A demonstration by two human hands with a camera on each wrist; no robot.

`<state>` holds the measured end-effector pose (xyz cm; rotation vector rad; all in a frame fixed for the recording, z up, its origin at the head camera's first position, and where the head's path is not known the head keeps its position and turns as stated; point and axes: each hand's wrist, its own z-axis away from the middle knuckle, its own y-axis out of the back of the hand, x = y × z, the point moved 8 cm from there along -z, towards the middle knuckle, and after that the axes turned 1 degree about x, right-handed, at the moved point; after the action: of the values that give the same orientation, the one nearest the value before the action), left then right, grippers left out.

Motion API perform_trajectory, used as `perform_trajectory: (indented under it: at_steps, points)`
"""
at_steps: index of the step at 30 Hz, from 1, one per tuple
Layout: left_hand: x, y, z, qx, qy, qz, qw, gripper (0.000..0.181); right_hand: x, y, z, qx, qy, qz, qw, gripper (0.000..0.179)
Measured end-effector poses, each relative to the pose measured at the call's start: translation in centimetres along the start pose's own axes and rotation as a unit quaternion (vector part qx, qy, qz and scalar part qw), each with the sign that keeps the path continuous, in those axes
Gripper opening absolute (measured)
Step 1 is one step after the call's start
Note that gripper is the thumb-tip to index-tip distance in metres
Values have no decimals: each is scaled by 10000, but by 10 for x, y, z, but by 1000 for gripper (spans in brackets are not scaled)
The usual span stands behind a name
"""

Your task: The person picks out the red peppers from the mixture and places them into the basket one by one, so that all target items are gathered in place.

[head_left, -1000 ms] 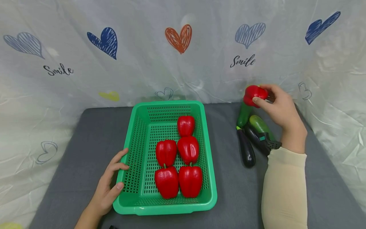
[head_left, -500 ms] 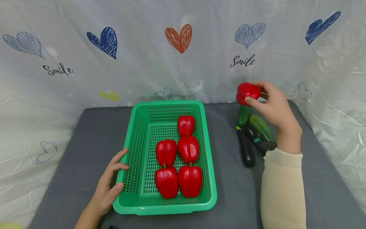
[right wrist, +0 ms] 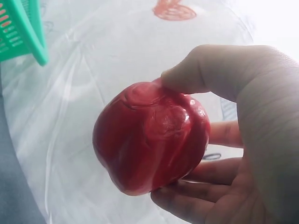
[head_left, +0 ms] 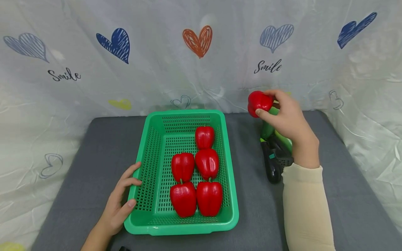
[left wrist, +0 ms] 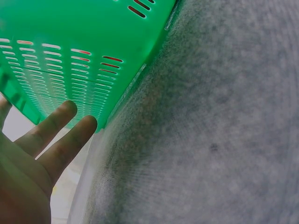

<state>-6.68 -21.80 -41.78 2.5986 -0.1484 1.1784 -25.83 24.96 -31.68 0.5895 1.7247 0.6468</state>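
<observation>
My right hand grips a red bell pepper between thumb and fingers, raised above the far right part of the table. Close up in the right wrist view, the bell pepper shows its lobed, shiny end. A green plastic basket holds several more red bell peppers, mostly along its right side. At the basket's left rim rests my left hand, its fingers spread and fairly straight. The left wrist view has fingers of this hand extended along the basket's slotted outer wall.
Below my right wrist lie dark eggplants and green cucumber-like vegetables, partly hidden by the hand and the wrist strap. A grey cloth covers the table. Behind it hangs a pale curtain with hearts printed on it.
My right hand has moved left with the bell pepper, from over the green vegetables towards the basket. The left hand and the basket stay in place.
</observation>
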Motion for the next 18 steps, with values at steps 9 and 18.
perform_trajectory:
  at_steps: [9,18]
  points:
    - [-1,-1,0,-37,51,27,10000,29,-15,-7,0,57,357,-78,9993,69]
    - [-1,0,1,-26,30,52,10000,29,-34,-17,-2,204,888,-130,9958,64]
